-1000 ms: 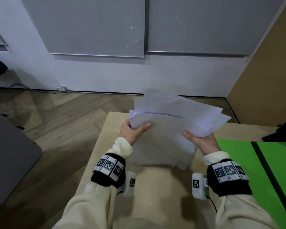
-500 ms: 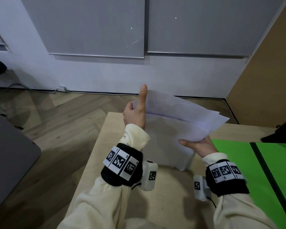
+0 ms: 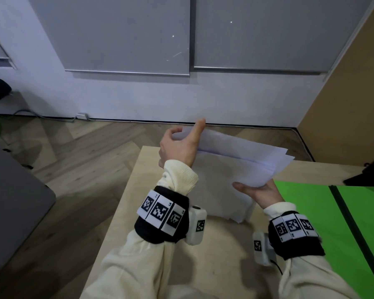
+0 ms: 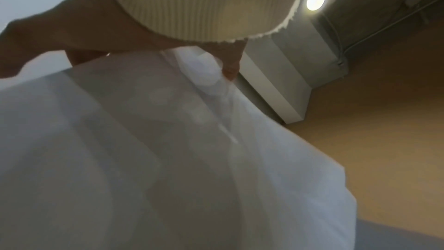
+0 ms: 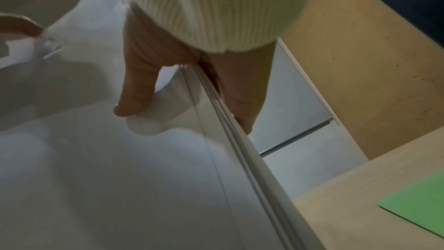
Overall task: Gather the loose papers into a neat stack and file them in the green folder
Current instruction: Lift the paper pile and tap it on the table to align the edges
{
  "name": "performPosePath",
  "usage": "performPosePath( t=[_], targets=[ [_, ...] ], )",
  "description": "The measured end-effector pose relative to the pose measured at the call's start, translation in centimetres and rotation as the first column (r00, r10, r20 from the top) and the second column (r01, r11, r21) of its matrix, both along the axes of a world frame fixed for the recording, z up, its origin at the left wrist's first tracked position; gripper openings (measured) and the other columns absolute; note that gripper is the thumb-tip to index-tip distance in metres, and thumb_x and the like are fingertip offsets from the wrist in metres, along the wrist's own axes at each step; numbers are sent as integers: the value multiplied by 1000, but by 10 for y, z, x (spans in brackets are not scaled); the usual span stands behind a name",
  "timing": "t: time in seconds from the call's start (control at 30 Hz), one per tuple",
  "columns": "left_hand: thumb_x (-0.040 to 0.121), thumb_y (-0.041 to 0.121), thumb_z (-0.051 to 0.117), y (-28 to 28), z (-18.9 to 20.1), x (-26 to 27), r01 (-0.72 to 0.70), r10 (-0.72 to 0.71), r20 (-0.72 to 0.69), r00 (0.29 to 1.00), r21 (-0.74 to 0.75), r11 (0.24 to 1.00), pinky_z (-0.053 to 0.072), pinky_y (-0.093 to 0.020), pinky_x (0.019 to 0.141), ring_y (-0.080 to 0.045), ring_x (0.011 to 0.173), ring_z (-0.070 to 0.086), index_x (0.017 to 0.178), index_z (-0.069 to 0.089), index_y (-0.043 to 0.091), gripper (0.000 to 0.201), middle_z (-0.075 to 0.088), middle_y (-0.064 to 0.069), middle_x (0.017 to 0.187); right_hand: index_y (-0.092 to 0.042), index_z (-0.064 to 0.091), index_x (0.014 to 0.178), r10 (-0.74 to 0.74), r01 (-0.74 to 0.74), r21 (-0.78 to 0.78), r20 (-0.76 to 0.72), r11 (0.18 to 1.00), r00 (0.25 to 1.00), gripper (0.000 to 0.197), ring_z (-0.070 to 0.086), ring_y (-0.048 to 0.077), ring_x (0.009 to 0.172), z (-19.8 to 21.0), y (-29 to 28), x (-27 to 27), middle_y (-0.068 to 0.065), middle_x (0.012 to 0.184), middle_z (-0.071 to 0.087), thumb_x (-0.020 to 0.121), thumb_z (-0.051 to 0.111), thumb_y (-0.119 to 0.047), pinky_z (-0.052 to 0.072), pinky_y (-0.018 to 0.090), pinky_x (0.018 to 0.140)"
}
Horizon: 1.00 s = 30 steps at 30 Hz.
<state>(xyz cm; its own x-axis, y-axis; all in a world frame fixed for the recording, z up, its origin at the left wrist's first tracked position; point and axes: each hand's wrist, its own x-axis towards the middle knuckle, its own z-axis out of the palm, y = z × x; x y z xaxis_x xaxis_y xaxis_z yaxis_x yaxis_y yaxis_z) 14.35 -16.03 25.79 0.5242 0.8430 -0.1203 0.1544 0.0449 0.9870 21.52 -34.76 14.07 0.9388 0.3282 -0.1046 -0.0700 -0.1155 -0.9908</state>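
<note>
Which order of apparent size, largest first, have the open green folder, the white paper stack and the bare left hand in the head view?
1. Open green folder, partly outside the frame.
2. White paper stack.
3. Bare left hand.

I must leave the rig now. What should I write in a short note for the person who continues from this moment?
Left hand: holds the papers at their upper left corner, one finger straight along the edge.
Right hand: pinches their lower right edge, thumb in front.
Papers: gathered and held upright over the table; sheets uneven at the top right.
Green folder: open on the table, to the right; no paper on its visible part.
Done: gathering.
Left: square the stack, then lay it in the folder.
</note>
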Motion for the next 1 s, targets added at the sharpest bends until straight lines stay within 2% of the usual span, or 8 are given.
performPosePath(
  t=[0.2, 0.33, 0.5, 0.6, 0.67, 0.77, 0.9, 1.0],
  targets=[
    [74, 31, 73, 13, -33, 2, -28, 24, 88, 996, 47, 999, 42, -21, 82, -15, 97, 57, 104, 65, 15, 35, 62, 3, 99, -24, 70, 86, -4, 5, -26, 35, 1000, 999, 35, 70, 7, 81, -7, -2, 2, -10, 83, 75, 58, 86, -8, 55, 21, 81],
    [79, 35, 72, 18, -40, -2, 59, -63, 138, 988, 35, 998, 47, -18, 72, -14, 83, 62, 88, 66, 15, 23, 68, 0, 87, -25, 69, 87, 13, -13, 10, 57, 1000, 998, 34, 69, -3, 77, 1, 1, -2, -14, 81, 75, 64, 82, -3, 54, 11, 73],
    [56, 61, 73, 16, -48, -5, 135, -134, 73, 988, -6, 991, 53, -32, 89, -25, 101, 67, 104, 67, 5, 74, 71, -11, 104, -19, 69, 88, -22, 14, 103, 75, 995, 997, 20, 69, -5, 74, 13, 3, -6, -16, 76, 75, 73, 75, -9, 52, 9, 67],
    [55, 64, 73, 15, -49, -5, 80, -77, 56, 995, -54, 995, 51, -35, 83, -22, 79, 51, 78, 62, 7, 63, 63, -11, 86, -18, 70, 78, -82, 76, 120, 50, 990, 995, 12, 67, -8, 63, 15, 6, -6, -19, 66, 73, 70, 78, -14, 51, 8, 59],
    [67, 55, 74, 12, -46, -6, 133, -130, 70, 989, -28, 991, 50, -35, 88, -34, 112, 61, 86, 65, 4, 55, 68, -15, 95, -19, 69, 76, -133, 127, 125, 34, 984, 991, 14, 66, -9, 58, 13, 6, -5, -21, 61, 72, 71, 78, -9, 50, 7, 54],
    [72, 48, 74, 12, -45, -8, 180, -179, 72, 981, -9, 984, 42, -23, 64, -13, 61, 48, 61, 50, 16, 42, 49, 4, 62, -21, 68, 73, -171, 164, 125, 47, 978, 984, 14, 65, -9, 56, 13, 7, -8, -18, 58, 71, 67, 79, -16, 49, 6, 54],
    [74, 43, 75, 11, -45, -11, 144, -141, 66, 988, -52, 988, 35, -27, 56, -14, 56, 32, 52, 39, 16, 50, 26, 11, 61, -17, 65, 81, -245, 234, 203, 34, 951, 969, 10, 62, -10, 50, 22, 11, -15, -12, 65, 67, 78, 73, -22, 48, 7, 49],
    [79, 37, 73, 1, -40, -15, 141, -133, 118, 984, -62, 988, 49, -46, 88, -38, 87, 61, 93, 57, -17, 58, 57, -33, 98, -19, 61, 73, -348, 324, 239, 66, 915, 935, 51, 60, 1, 61, 30, 18, -17, -9, 69, 63, 57, 71, -66, 50, 20, 62]
  ],
)
